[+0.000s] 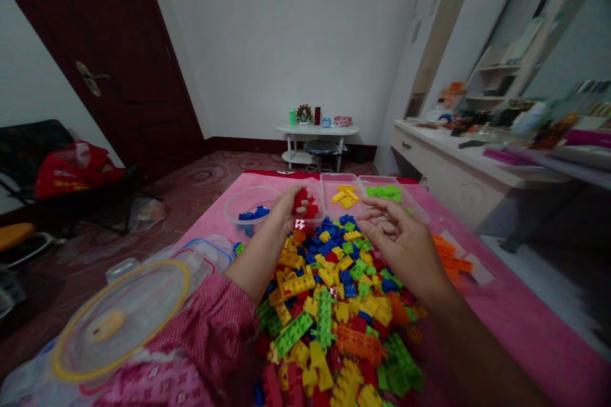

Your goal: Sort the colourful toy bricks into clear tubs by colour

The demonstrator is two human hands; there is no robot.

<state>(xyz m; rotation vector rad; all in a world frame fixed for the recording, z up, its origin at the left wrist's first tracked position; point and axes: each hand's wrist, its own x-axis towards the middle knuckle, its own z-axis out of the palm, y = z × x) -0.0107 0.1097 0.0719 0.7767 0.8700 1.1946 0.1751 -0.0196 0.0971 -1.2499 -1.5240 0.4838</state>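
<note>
Low in the left of the frame lies a clear round lid (119,318) with a yellow rim, beside the person's pink patterned sleeve (210,331). Just past it a heap of mixed blocks (334,311) in yellow, green, red, blue and orange covers the middle of the pink-covered tabletop (525,331).

Above the far edge of the heap, the left hand (284,213) has its fingers clenched around a bunch of red blocks (305,202), at centre frame. The right hand (405,241) hovers just right of centre with its fingers (382,206) loosely curled; I cannot tell whether anything sits inside them. A few orange blocks (451,254) lie to its right.

Beyond the hands stand a round tub with blue blocks (251,211), a clear tray of yellow blocks (344,196) and one of green blocks (384,191). A white side table (317,130) stands by the far wall.
</note>
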